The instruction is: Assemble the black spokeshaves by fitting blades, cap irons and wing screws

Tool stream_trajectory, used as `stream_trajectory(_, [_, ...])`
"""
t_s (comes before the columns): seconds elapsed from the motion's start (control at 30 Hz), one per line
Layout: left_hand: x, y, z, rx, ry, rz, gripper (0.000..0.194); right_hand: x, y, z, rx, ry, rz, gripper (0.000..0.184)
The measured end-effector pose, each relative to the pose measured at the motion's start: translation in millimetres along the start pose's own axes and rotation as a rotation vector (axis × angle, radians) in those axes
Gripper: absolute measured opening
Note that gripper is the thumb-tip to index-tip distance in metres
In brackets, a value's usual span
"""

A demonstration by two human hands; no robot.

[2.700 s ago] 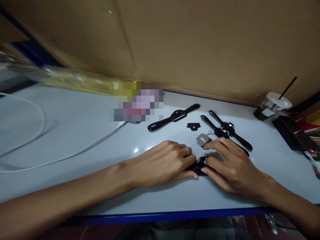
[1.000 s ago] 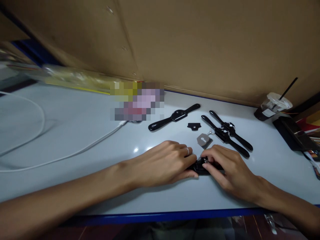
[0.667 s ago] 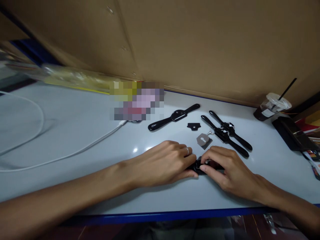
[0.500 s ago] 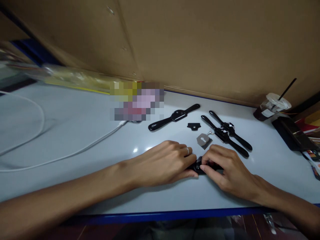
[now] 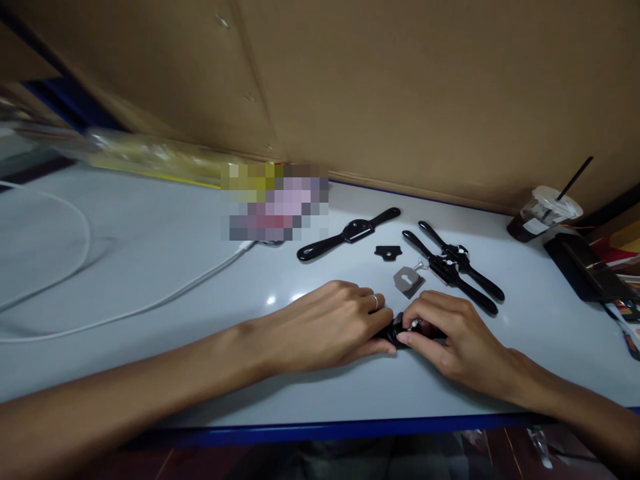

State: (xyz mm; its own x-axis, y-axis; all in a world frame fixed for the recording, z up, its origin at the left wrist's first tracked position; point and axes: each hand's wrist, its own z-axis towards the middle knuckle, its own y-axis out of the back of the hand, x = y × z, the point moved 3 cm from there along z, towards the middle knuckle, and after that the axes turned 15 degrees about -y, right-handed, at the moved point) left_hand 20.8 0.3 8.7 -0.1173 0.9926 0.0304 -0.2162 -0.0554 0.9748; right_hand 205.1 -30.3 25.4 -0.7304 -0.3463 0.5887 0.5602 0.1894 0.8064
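Note:
A black spokeshave [image 5: 395,328] lies near the table's front edge, mostly hidden under both hands. My left hand [image 5: 345,323], a ring on one finger, is closed round its left end. My right hand [image 5: 453,333] pinches a small silver screw [image 5: 415,325] at the middle of the spokeshave. Just beyond are a grey blade [image 5: 407,281], a black cap plate [image 5: 388,253] and loose small screws [image 5: 420,265]. A bare spokeshave body [image 5: 358,231] lies farther back. To the right, two more spokeshaves [image 5: 445,267] lie side by side.
A plastic cup [image 5: 543,213] with a dark drink and straw stands at the back right, near a black box-like object [image 5: 585,267]. A white cable [image 5: 200,273] crosses the left side to a blurred-out object [image 5: 280,207]. Cardboard [image 5: 400,93] walls the back.
My right fingers have shifted slightly at the spokeshave's middle, and a silver screw now shows between them. My left hand and the loose parts stay put.

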Motion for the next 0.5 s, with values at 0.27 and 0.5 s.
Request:
stream_trajectory(0.27, [0.7,-0.4,0.2,0.004,0.001,-0.002,0.05,-5.8,0.4,1.2,-0.02,-0.108,0.043,0.003])
stream_trajectory(0.5, [-0.4,1.5,1.0,-0.006,-0.001,0.01,0.052,-2.2,-1.5,0.1,-0.016,-0.041,0.016,0.014])
